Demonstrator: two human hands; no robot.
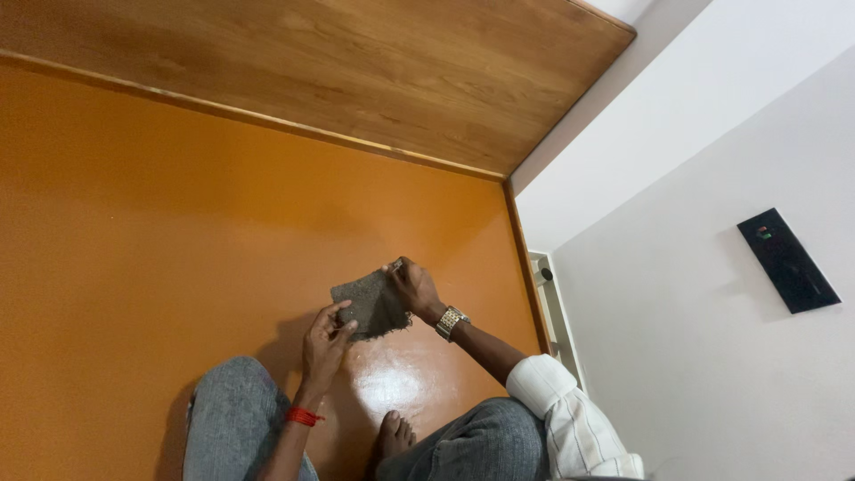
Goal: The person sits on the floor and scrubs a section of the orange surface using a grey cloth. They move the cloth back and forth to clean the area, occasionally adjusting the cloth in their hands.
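Note:
I sit on an orange floor (178, 267) with my knees in grey trousers raised. Both my hands hold a dark grey rough cloth or pad (372, 305) just above the floor. My left hand (326, 340), with a red thread at the wrist, grips its lower left corner. My right hand (411, 287), with a metal wristwatch and a white striped sleeve rolled up, pinches its upper right edge. My bare foot (393, 436) rests on the floor below the cloth.
A wooden panel (356, 71) borders the orange floor at the top. A white wall (712, 312) rises on the right, with a black switch plate (788, 261) on it. A narrow white frame (552, 312) runs along the floor's right edge.

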